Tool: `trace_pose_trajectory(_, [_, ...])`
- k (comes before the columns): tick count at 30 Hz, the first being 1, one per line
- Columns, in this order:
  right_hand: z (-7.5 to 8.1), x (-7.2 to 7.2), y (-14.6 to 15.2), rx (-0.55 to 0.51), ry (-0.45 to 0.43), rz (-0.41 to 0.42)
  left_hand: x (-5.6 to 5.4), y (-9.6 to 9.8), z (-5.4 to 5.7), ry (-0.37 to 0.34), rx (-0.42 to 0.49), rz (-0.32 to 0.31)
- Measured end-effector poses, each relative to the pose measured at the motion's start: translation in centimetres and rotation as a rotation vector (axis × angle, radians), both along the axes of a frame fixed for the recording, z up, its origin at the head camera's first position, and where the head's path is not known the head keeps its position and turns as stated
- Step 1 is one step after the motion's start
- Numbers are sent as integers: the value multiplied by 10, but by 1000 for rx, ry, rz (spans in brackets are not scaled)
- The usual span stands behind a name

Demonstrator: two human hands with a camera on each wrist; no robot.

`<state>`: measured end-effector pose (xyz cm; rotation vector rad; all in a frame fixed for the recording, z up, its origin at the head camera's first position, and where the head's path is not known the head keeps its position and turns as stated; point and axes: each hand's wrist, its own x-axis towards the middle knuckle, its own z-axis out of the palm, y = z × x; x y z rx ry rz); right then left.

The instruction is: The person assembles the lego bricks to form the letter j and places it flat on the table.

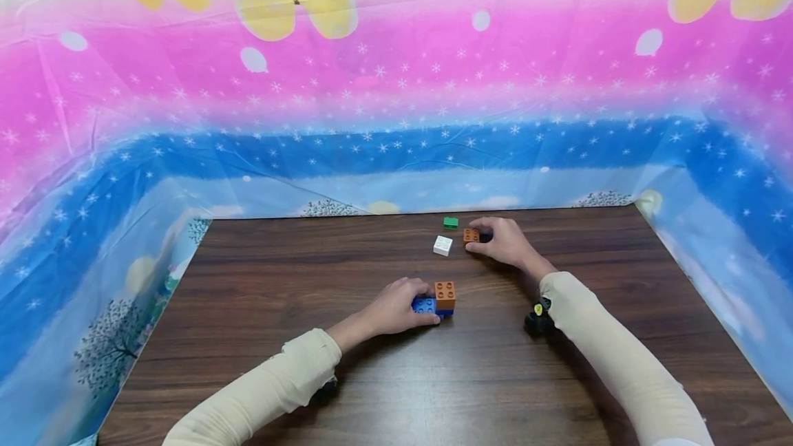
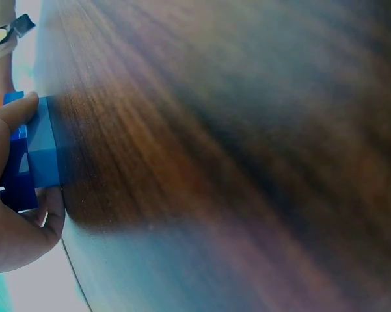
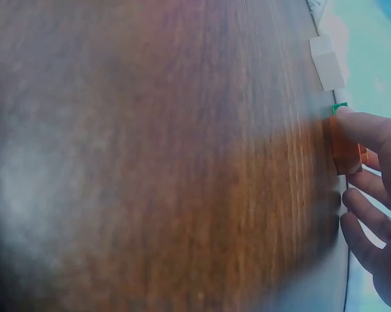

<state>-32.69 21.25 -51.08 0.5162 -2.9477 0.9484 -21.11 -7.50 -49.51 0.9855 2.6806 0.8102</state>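
In the head view my left hand (image 1: 396,306) grips a stack of blue toy building bricks (image 1: 424,305), thumb on the near side and fingers on the far side. An orange brick (image 1: 445,294) sits on the right end of that stack. The left wrist view shows a lighter blue brick (image 2: 43,146) under a darker blue one (image 2: 18,179), held between thumb and fingers. Farther back, my right hand (image 1: 504,243) pinches a second orange brick (image 1: 471,236) at the table; the right wrist view shows the thumb against this orange brick (image 3: 345,148).
A white brick (image 1: 442,246) lies just left of the right hand's orange brick, with a green brick (image 1: 450,223) behind it near the back edge. The dark wooden table (image 1: 297,253) meets a printed cloth backdrop (image 1: 396,150) at the back and sides.
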Motion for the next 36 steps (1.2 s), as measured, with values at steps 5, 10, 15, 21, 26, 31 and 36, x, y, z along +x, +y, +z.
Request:
trace_pose_trajectory(5, [-3, -2, -2, 4, 1, -4, 0, 0, 0, 1, 1, 1])
trace_pose_trajectory(10, [-3, -3, -4, 15, 5, -7, 0, 0, -1, 5, 8, -2])
trace_pose_trajectory(15, [0, -2, -6, 25, 4, -2, 1, 0, 0, -2, 5, 1])
trace_pose_trajectory(21, [2, 0, -5, 27, 4, -1, 1, -1, 1, 6, -17, 2])
trace_pose_trajectory(26, [4, 3, -3, 8, 13, -2, 1, 0, 1, 6, -12, -1])
trace_pose_trajectory(31, [9, 8, -3, -4, 29, 8, 0, 0, 1, 9, -13, 1])
trace_pose_trajectory(36, [15, 14, -4, -4, 56, 20, -1, 0, -1, 19, -22, 2])
